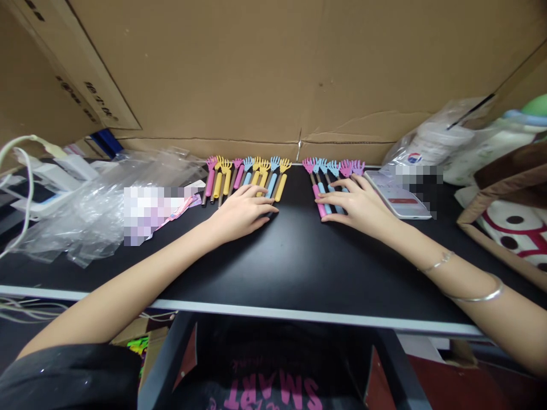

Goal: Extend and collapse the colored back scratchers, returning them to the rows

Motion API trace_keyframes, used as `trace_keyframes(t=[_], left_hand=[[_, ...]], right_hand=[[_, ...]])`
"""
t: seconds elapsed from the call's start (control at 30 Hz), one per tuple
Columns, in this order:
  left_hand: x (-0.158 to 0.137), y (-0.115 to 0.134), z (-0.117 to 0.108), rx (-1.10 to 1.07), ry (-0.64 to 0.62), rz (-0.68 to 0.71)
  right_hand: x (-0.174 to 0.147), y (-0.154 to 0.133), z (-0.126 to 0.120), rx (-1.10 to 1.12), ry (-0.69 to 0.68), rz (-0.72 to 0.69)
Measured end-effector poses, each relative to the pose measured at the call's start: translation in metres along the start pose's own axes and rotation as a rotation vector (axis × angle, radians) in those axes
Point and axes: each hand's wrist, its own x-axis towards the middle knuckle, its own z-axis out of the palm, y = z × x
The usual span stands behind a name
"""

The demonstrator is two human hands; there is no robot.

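Observation:
Several back scratchers with hand-shaped heads in pink, yellow and blue lie side by side on the black table (273, 267). In the left group, a yellow back scratcher (281, 187) is at the right end. My left hand (239, 210) rests across the lower handles of this group, its fingers stretched out and pointing right. The right group ends on its left with a pink back scratcher (318, 200), next to blue and purple ones. Over those handles lies my right hand (356, 205), fingers spread, fingertips touching them. My hands partly hide both groups.
Clear plastic bags (98, 199) and printed cards (182, 209) lie to the left, near white power strips (47, 176). At right are a phone (397, 196), a lidded cup (440, 142) in a bag, and a brown-strapped bag (487, 210). A cardboard wall (256, 74) closes the back.

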Motion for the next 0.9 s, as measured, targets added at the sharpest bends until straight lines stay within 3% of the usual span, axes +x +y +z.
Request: trace_keyframes(t=[0.53, 0.7, 0.9], left_hand=[[0.000, -0.001, 0.000, -0.002, 0.023, -0.013], [0.002, 0.001, -0.001, -0.023, 0.025, -0.005], [0.003, 0.006, -0.001, -0.082, 0.028, 0.065]], right_hand=[[0.003, -0.009, -0.007, 0.020, -0.008, 0.009], [0.026, -0.015, -0.006, 0.043, 0.008, 0.039], [0.066, -0.030, 0.012, 0.056, -0.012, 0.049]])
